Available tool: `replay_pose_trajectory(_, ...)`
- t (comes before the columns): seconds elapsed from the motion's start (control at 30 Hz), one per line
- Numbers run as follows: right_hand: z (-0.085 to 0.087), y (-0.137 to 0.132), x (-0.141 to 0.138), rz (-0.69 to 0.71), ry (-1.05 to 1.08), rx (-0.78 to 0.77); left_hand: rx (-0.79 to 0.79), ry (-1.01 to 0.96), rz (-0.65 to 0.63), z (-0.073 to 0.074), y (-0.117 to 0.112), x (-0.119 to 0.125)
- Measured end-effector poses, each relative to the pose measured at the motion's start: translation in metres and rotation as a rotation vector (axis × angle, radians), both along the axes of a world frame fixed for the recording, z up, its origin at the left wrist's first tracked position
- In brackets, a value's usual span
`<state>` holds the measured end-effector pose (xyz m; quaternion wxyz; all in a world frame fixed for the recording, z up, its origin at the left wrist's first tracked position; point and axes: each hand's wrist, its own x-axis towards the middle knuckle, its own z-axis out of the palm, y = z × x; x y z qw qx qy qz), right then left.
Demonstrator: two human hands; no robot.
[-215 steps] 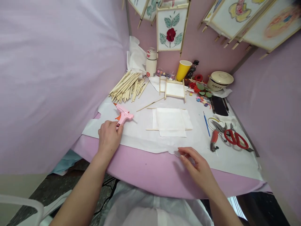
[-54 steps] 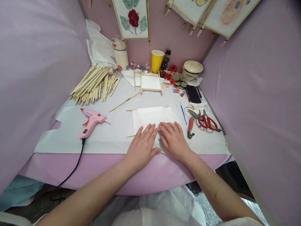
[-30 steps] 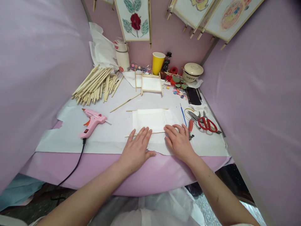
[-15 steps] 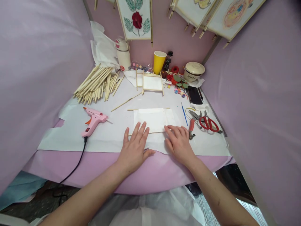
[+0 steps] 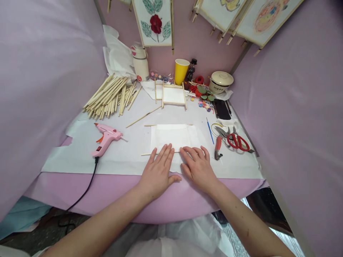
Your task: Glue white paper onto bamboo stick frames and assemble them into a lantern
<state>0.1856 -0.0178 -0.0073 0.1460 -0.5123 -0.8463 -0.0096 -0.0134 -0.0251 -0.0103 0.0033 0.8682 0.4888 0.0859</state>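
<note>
Near the front edge of the pink-covered table (image 5: 93, 189), a person's left hand (image 5: 158, 175) and right hand (image 5: 198, 167) lie flat and open, grasping nothing; their spread fingertips rest along the lower edge of a white rectangular paper sheet (image 5: 171, 137), at mid-table across two thin bamboo sticks (image 5: 149, 154); a pink hot glue gun (image 5: 105, 142) sits toward the left edge; red-handled scissors (image 5: 237, 141) lie toward the right edge.

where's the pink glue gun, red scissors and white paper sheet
Pink plastic hot glue gun (image 5: 99, 148), head view, point on its grip
Red-handled steel scissors (image 5: 237, 142), head view, point on the handle loops
White rectangular paper sheet (image 5: 171, 135), head view, point on its middle
</note>
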Motion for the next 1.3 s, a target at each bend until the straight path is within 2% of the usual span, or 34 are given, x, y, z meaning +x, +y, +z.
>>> replay_pose_trajectory(0.1,-0.001,-0.002,0.006,-0.047,-0.006,0.024,0.010,0.010,0.031,-0.001,-0.002,-0.007)
replay_pose_trajectory(0.37,-0.003,-0.003,0.014,-0.052,-0.006,0.037,0.025,-0.018,0.041,-0.006,-0.006,-0.018)
replay_pose_trajectory(0.5,-0.001,-0.004,0.018,-0.044,-0.005,0.042,0.018,-0.014,0.045,-0.004,-0.008,-0.020)
replay_pose_trajectory(0.67,0.005,0.006,0.016,-0.087,-0.004,0.067,0.018,-0.015,0.096,0.002,-0.003,-0.014)
replay_pose_trajectory(0.87,0.007,0.021,0.014,-0.132,-0.033,0.077,0.009,-0.031,0.132,0.001,0.007,-0.013)
replay_pose_trajectory(1.0,0.012,0.022,0.003,-0.035,-0.001,0.048,0.045,-0.058,0.103,0.005,0.011,-0.006)
replay_pose_trajectory(1.1,0.012,0.021,-0.010,0.073,0.019,-0.013,-0.010,-0.062,0.033,0.008,0.012,0.002)
replay_pose_trajectory(1.2,0.008,0.020,-0.017,0.094,0.035,-0.035,-0.077,-0.063,0.006,0.008,0.013,0.005)
replay_pose_trajectory(1.3,0.006,0.020,-0.017,0.086,0.053,-0.020,-0.045,-0.077,0.047,0.006,0.013,0.004)
